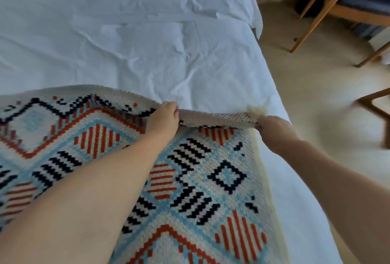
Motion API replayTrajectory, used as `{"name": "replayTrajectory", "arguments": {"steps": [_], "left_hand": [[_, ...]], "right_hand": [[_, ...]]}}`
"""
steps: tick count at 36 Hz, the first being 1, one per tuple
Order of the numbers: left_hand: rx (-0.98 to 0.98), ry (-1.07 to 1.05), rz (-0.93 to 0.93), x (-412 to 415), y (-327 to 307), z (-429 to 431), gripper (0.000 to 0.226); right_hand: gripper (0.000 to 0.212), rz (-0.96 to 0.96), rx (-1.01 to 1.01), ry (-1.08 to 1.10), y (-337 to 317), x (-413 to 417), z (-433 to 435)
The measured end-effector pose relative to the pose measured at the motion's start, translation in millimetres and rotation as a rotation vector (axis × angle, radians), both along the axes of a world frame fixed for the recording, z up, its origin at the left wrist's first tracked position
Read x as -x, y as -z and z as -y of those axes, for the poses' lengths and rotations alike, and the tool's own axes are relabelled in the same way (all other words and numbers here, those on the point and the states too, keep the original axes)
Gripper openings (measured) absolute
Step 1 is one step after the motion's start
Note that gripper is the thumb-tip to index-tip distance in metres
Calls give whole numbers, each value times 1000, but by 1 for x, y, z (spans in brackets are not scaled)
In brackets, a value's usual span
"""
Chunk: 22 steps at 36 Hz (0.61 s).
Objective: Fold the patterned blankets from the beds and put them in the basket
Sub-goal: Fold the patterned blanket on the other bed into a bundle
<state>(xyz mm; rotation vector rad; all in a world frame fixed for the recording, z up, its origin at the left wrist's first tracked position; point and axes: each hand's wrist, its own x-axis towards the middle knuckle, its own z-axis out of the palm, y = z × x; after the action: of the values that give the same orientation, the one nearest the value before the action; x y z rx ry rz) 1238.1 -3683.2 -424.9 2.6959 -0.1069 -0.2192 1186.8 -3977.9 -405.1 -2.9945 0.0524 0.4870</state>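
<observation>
A knitted patterned blanket (196,179) in cream, light blue, orange and navy lies across the near part of a bed with a white sheet (130,42). Its far edge is lifted and curled back. My left hand (163,119) pinches that raised edge near the middle. My right hand (274,130) grips the blanket's far right corner, where a cream tassel sticks up, close to the bed's right side. No basket is in view.
Beige floor runs along the right of the bed. A wooden chair (337,8) with a dark seat stands at the top right, and another wooden leg (373,105) shows at the right edge. The sheet is wrinkled.
</observation>
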Motion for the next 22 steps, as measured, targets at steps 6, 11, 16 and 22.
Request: {"name": "replayTrajectory", "arguments": {"steps": [6, 11, 16, 22], "left_hand": [[19, 36, -36, 53, -6, -11, 26], [73, -14, -44, 109, -18, -15, 24], [70, -41, -71, 163, -36, -16, 29], [110, -86, -50, 231, -49, -13, 27]], "right_hand": [[9, -28, -19, -13, -11, 36, 4], [21, -40, -16, 2, -17, 73, 9], [18, -39, 25, -54, -23, 112, 14], [17, -51, 60, -151, -33, 162, 20]]}}
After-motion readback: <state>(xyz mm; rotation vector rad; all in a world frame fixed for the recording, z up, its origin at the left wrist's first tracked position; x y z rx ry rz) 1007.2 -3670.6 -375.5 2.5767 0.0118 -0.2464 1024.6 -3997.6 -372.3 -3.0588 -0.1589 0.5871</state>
